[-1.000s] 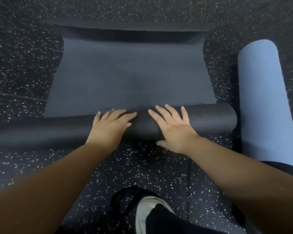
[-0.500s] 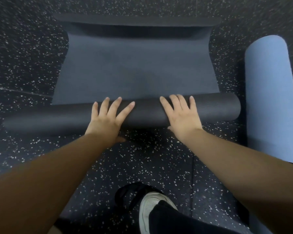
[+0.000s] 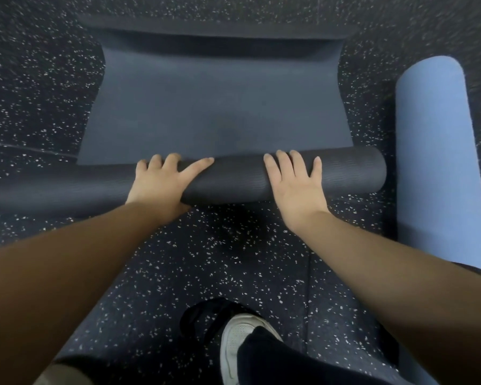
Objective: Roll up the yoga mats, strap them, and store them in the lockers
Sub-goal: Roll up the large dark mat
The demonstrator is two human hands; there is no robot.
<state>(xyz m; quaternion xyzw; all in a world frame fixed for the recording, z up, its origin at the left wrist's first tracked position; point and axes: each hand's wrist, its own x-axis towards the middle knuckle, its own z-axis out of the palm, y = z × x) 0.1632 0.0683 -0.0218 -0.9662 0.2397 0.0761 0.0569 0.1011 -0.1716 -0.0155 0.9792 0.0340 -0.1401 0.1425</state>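
A dark grey yoga mat lies on the speckled floor, its near part wound into a roll that runs left to right. Beyond the roll the flat part stretches away, and its far edge curls upward. My left hand presses on top of the roll left of centre, fingers straight and spread. My right hand presses on the roll right of centre, palm down with straight fingers. A light blue rolled mat lies lengthwise at the right, beside the roll's right end.
Black rubber flooring with white flecks surrounds everything. My white shoe and dark trouser leg sit at the bottom centre, behind the roll. A thin floor seam crosses the left side.
Both hands have pushed the roll away from me, so the roll has grown thicker and the flat stretch of mat is shorter. My fingers now reach over the roll's far side.
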